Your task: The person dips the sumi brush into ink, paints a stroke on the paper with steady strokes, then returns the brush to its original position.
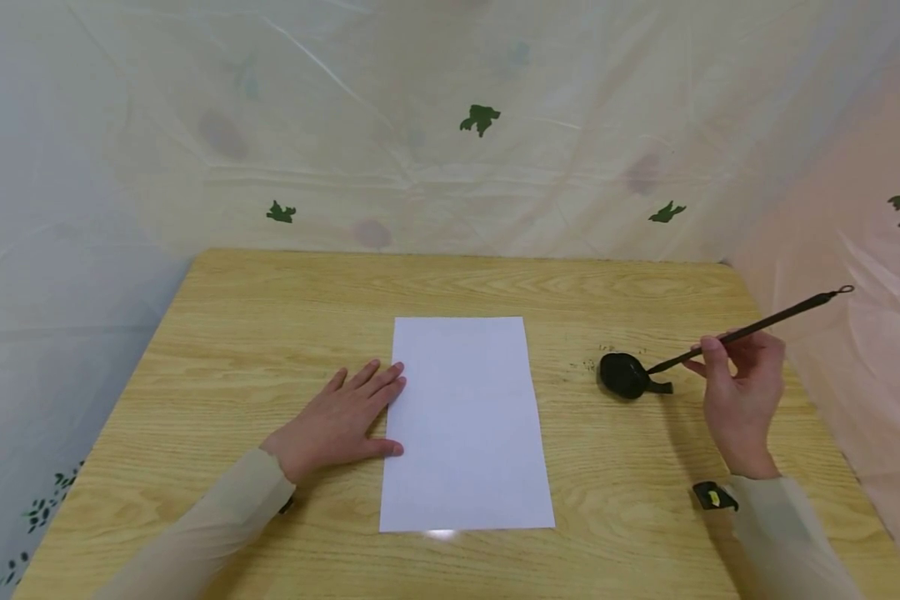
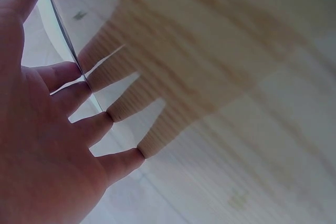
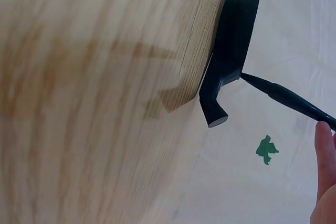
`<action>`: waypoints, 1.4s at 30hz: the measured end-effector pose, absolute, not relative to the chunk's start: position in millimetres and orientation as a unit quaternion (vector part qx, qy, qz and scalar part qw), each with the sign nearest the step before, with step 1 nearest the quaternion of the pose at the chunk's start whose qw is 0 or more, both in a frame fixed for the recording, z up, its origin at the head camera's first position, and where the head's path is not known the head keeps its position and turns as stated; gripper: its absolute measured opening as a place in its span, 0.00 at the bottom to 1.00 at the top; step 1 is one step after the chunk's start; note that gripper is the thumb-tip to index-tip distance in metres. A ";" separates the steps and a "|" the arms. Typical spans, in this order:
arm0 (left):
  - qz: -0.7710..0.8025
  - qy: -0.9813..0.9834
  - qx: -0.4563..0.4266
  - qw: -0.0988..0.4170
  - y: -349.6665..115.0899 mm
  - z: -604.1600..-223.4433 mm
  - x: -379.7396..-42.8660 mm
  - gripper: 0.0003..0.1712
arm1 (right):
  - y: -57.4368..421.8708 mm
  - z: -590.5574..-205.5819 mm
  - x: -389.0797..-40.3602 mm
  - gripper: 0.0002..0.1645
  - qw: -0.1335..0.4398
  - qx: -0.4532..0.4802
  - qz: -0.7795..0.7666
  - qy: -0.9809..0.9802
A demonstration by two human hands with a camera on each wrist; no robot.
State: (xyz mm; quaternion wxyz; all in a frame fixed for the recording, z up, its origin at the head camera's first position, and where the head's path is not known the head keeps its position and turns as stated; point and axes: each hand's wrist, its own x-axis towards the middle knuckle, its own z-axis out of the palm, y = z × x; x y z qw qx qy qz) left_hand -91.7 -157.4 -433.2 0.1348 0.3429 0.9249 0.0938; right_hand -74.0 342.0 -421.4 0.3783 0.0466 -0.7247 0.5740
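Note:
A white sheet of paper (image 1: 465, 425) lies upright on the wooden table. My left hand (image 1: 341, 421) rests with spread, straight fingers on its left edge; the left wrist view shows the fingertips (image 2: 100, 124) along that edge. To the right, my right hand (image 1: 746, 396) pinches a dark writing brush (image 1: 765, 323) by its handle, which slants up to a small loop at the end. The brush tip (image 3: 254, 81) meets the rim of a small black ink dish (image 1: 624, 375) with a short curved handle (image 3: 212, 109).
Dark specks (image 1: 588, 365) mark the wooden table (image 1: 330, 287) beside the dish. Pale curtains (image 1: 420, 150) with green leaf-like shapes hang behind the table and along both sides. A black strap device (image 1: 715, 496) sits at the right wrist.

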 end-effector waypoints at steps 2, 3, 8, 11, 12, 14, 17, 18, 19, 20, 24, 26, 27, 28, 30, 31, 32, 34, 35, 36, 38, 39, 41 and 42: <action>0.094 0.925 0.341 0.136 -157.9 -433.0 -91.3 0.56 | 341.7 -421.5 -74.5 0.22 0.378 0.045 0.569 -0.729; 0.093 0.926 0.340 0.137 -158.0 -433.0 -91.1 0.56 | 341.5 -421.5 -74.7 0.22 0.377 0.045 0.570 -0.729; 0.092 0.926 0.338 0.139 -158.3 -433.2 -90.0 0.56 | 340.1 -421.8 -75.8 0.22 0.375 0.050 0.587 -0.716; 0.094 0.926 0.336 0.140 -158.5 -432.3 -89.4 0.56 | 338.4 -420.2 -75.8 0.19 0.378 0.055 0.600 -0.703; 0.094 0.927 0.336 0.140 -158.7 -431.9 -89.2 0.56 | 337.8 -419.6 -75.8 0.19 0.380 0.056 0.602 -0.700; 0.096 0.927 0.335 0.141 -159.1 -431.5 -89.0 0.56 | 337.2 -418.6 -76.1 0.18 0.380 0.057 0.608 -0.695; 0.099 0.927 0.333 0.141 -159.7 -431.2 -88.9 0.56 | 336.9 -418.9 -76.0 0.19 0.375 0.057 0.617 -0.690; 0.100 0.927 0.333 0.140 -159.8 -431.1 -88.9 0.56 | 336.9 -419.3 -75.8 0.19 0.373 0.054 0.615 -0.693; 0.101 0.927 0.332 0.141 -159.7 -431.0 -89.0 0.56 | 337.0 -419.6 -75.4 0.19 0.372 0.053 0.618 -0.691; 0.102 0.927 0.331 0.142 -159.6 -430.7 -89.0 0.56 | 337.1 -419.7 -74.9 0.20 0.370 0.055 0.622 -0.688; 0.098 0.927 0.334 0.142 -159.5 -429.8 -89.5 0.54 | 335.9 -416.6 -71.3 0.21 0.376 0.066 0.638 -0.669; 0.097 0.926 0.336 0.142 -159.3 -429.0 -90.0 0.53 | 333.5 -412.6 -68.9 0.22 0.379 0.080 0.656 -0.648; 0.097 0.925 0.338 0.141 -159.2 -428.5 -90.4 0.53 | 331.2 -409.8 -67.5 0.22 0.380 0.085 0.664 -0.639; 0.098 0.925 0.339 0.141 -159.0 -428.2 -90.8 0.53 | 328.6 -406.9 -65.9 0.22 0.381 0.090 0.672 -0.629; 0.103 0.924 0.341 0.141 -158.4 -427.6 -91.8 0.53 | 321.3 -400.5 -62.8 0.22 0.382 0.098 0.686 -0.611; 0.104 0.924 0.342 0.140 -158.1 -427.5 -92.2 0.53 | 317.1 -397.4 -61.5 0.22 0.383 0.104 0.694 -0.600; 0.105 0.923 0.343 0.138 -157.9 -427.4 -92.6 0.53 | 312.3 -394.2 -60.2 0.22 0.384 0.109 0.702 -0.590; 0.107 0.923 0.344 0.135 -157.6 -427.4 -92.9 0.53 | 302.0 -388.3 -58.5 0.21 0.386 0.122 0.713 -0.573; 0.107 0.923 0.344 0.134 -157.5 -427.4 -93.0 0.54 | 296.6 -385.7 -58.2 0.20 0.387 0.130 0.721 -0.561; 0.106 0.923 0.344 0.132 -157.6 -427.5 -92.9 0.54 | 291.3 -383.6 -57.8 0.20 0.386 0.139 0.727 -0.551; 0.104 0.924 0.344 0.130 -157.9 -427.9 -92.7 0.54 | 280.5 -380.0 -57.4 0.19 0.383 0.155 0.736 -0.536; 0.103 0.924 0.343 0.131 -158.1 -428.1 -92.6 0.54 | 275.3 -378.8 -57.2 0.19 0.381 0.162 0.739 -0.531; 0.103 0.925 0.342 0.131 -158.3 -428.2 -92.4 0.54 | 265.6 -377.4 -56.7 0.19 0.376 0.172 0.745 -0.523; 0.103 0.925 0.341 0.131 -158.4 -428.2 -92.2 0.53 | 260.9 -377.2 -56.3 0.19 0.373 0.176 0.746 -0.523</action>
